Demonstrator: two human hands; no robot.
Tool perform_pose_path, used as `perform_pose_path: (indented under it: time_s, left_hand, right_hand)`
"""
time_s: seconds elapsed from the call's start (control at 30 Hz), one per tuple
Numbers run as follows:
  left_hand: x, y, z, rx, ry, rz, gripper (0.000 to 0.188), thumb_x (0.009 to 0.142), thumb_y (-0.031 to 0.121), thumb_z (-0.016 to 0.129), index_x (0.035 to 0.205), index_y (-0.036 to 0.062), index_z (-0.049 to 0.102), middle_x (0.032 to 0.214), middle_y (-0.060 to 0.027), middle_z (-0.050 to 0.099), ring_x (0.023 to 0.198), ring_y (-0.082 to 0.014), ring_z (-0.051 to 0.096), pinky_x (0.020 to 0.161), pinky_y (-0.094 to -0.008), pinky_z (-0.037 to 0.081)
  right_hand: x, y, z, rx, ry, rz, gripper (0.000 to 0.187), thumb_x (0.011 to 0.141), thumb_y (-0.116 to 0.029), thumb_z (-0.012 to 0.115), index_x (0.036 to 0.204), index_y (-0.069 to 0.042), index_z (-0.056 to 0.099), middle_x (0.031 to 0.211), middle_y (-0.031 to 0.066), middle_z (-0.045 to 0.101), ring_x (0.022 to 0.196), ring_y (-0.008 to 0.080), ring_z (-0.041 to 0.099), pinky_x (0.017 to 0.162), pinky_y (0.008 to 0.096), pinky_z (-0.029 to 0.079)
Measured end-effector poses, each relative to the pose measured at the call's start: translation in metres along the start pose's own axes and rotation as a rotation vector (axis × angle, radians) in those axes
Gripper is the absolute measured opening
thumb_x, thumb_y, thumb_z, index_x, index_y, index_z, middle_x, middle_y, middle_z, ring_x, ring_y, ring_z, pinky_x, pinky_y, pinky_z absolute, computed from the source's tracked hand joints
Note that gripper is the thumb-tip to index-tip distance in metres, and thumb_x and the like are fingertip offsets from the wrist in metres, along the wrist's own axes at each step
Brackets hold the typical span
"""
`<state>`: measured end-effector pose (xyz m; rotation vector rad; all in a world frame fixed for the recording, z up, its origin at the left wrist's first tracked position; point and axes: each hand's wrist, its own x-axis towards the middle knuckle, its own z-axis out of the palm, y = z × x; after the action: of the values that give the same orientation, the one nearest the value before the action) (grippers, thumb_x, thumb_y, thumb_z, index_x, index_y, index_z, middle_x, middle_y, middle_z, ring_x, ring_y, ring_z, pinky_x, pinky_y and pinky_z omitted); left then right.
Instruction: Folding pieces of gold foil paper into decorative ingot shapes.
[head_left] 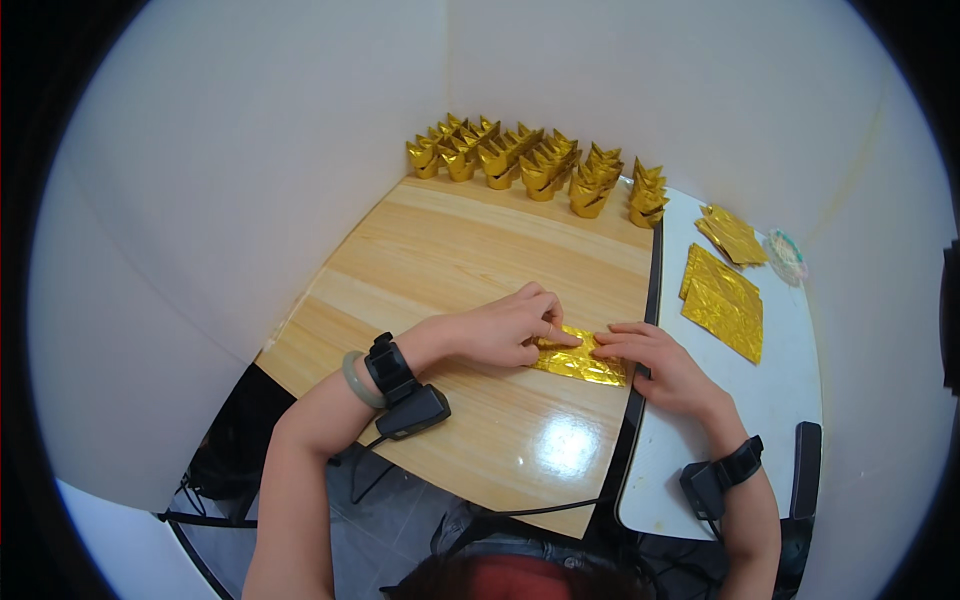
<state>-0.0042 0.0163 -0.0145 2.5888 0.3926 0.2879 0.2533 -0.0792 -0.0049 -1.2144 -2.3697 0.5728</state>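
A folded sheet of gold foil paper (585, 372) lies as a narrow strip near the right edge of the wooden table. My left hand (508, 328) is at its left end, with the index finger stretched across the foil, the thumb at the near side and the other fingers curled. On the right end rests my right hand (660, 365), fingers reaching over the top of the foil and thumb by its right edge. Both hands hold the strip down on the wood between them. Part of the foil is hidden under the fingers.
Several rows of folded gold foil ingots (540, 165) stand along the table's far edge. To the right, a white table (720, 400) bears two stacks of gold foil sheets (725, 305) and a small clear round container (786, 257). White walls enclose the far and side edges.
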Motion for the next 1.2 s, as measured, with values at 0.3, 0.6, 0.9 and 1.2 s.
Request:
perform_pose_path:
  time_s: [0.3,0.6,0.9,1.2]
  left_hand:
    - [-0.001,-0.007,-0.001,-0.207,-0.109,0.066,0.042,0.071,0.006,0.060,0.109,0.0203,0.070,0.104,-0.0058,0.049,0.110,-0.0259,0.036,0.096,-0.0314,0.036]
    - [-0.001,-0.004,-0.001,-0.202,-0.137,0.138,0.035,0.074,0.023,0.075,0.109,0.0205,0.070,0.103,-0.0032,0.047,0.107,-0.0256,0.035,0.099,-0.0366,0.028]
    - [0.001,-0.005,0.003,-0.160,-0.068,0.123,0.033,0.076,0.022,0.074,0.108,0.0231,0.069,0.100,-0.0042,0.048,0.104,-0.0253,0.037,0.096,-0.0340,0.031]
    - [0.000,-0.012,0.000,-0.195,-0.062,0.065,0.035,0.080,0.017,0.070,0.114,0.0198,0.067,0.105,-0.0065,0.048,0.108,-0.0259,0.037,0.100,-0.0357,0.029]
  right_hand:
    - [-0.003,0.001,-0.008,0.161,-0.148,-0.028,0.048,0.060,0.009,0.058,0.103,-0.010,0.067,0.113,0.0056,0.055,0.119,0.0256,0.044,0.105,0.0351,0.034]
    - [-0.004,-0.004,-0.014,0.206,-0.274,0.059,0.044,0.062,0.003,0.064,0.104,-0.010,0.066,0.108,0.0078,0.054,0.112,0.0261,0.045,0.099,0.0339,0.035]
    - [-0.002,-0.017,-0.006,0.151,-0.097,-0.035,0.049,0.064,-0.006,0.068,0.113,-0.009,0.061,0.105,0.0092,0.057,0.108,0.0254,0.049,0.096,0.0336,0.040]
    - [-0.001,-0.008,0.001,-0.274,0.174,-0.012,0.040,0.068,0.003,0.064,0.106,-0.009,0.061,0.112,0.0081,0.059,0.101,0.0275,0.059,0.086,0.0345,0.049]
